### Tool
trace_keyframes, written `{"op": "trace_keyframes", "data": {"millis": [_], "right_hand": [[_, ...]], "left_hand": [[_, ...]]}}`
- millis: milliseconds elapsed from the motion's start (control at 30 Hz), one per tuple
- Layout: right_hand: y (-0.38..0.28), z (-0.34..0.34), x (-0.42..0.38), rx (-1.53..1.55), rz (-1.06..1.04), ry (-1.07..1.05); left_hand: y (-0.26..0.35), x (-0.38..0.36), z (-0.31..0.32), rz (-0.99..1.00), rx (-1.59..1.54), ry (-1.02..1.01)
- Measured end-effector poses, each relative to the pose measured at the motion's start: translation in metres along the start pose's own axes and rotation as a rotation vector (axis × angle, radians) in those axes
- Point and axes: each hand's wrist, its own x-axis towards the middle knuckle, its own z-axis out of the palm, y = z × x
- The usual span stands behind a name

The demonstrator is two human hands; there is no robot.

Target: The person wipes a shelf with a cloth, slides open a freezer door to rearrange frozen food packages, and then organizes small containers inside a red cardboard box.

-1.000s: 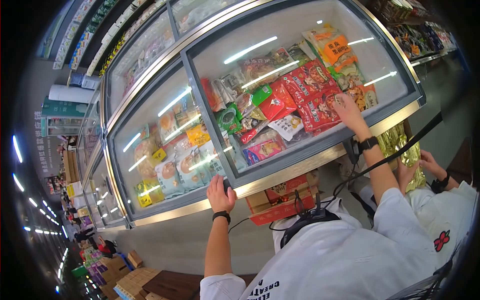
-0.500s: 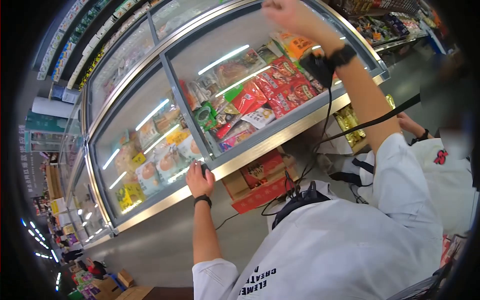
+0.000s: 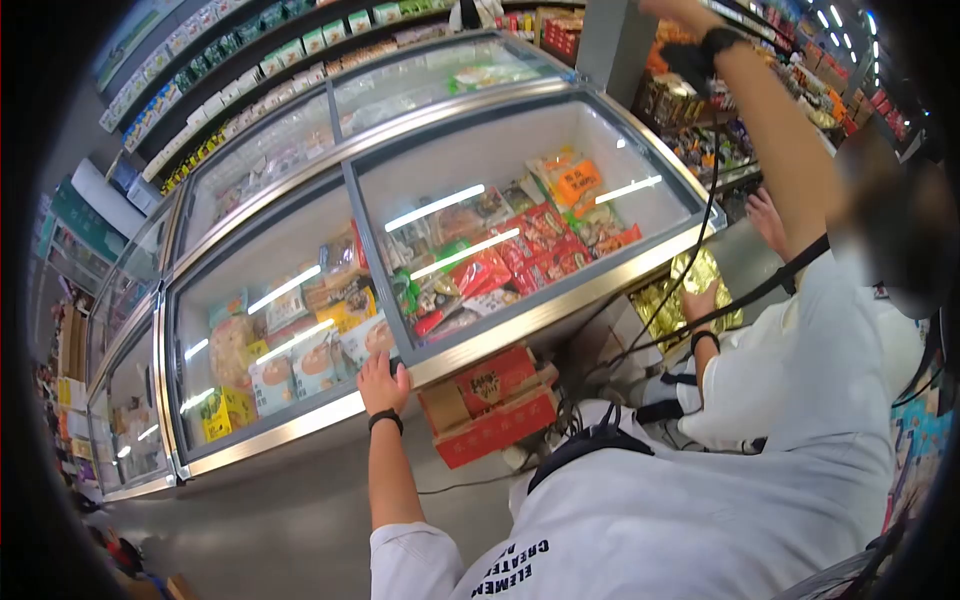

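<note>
My left hand (image 3: 383, 384) lies on the front metal edge of a glass-topped chest freezer (image 3: 530, 340), fingers extended over the frame. A small dark piece shows between its thumb and forefinger. Under the glass near it are white packets (image 3: 320, 358) and a yellow box (image 3: 226, 412). My right hand (image 3: 680, 14) is raised at the top of the view, past the freezer's far right corner; its fingers are blurred and cut off by the frame edge. Below its wristband hangs a black device (image 3: 692, 68) with a cable. Red food packets (image 3: 540, 240) lie inside the freezer's right section.
A red carton (image 3: 495, 425) stands on the floor against the freezer. To my right, another person's hand (image 3: 703, 300) touches gold packaging (image 3: 655, 308). Cables (image 3: 715, 160) hang across my right side. Stocked shelves (image 3: 270, 65) and a grey pillar (image 3: 615, 55) stand behind.
My view has swung to the right and up, showing more shelves and the pillar. My raised right hand has shifted right. My left hand stays on the freezer edge. Another person's hand appears at the gold packaging.
</note>
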Motion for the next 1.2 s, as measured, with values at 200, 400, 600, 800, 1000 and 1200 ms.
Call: {"op": "trace_keyframes", "data": {"millis": [200, 400, 600, 800, 1000, 1200], "right_hand": [[0.095, 0.035, -0.056, 0.383, 0.508, -0.184], [0.172, 0.094, -0.081, 0.427, 0.682, 0.064], [0.345, 0.196, -0.139, -0.064, 0.395, 0.128], [0.423, 0.295, -0.209, 0.021, 0.761, -0.098], [0.411, 0.317, -0.218, -0.341, 0.806, -0.252], [0.430, 0.315, -0.211, -0.226, 0.883, -0.305]], "left_hand": [[0.004, 0.000, -0.003, -0.022, -0.016, 0.002], [0.006, -0.002, -0.005, -0.058, 0.018, -0.019], [0.010, 0.004, -0.008, -0.117, 0.065, -0.111], [0.049, 0.001, 0.027, -0.396, 0.268, -0.081], [0.089, 0.011, 0.034, -0.576, 0.233, -0.046], [0.100, 0.018, 0.030, -0.623, 0.180, -0.058]]}}
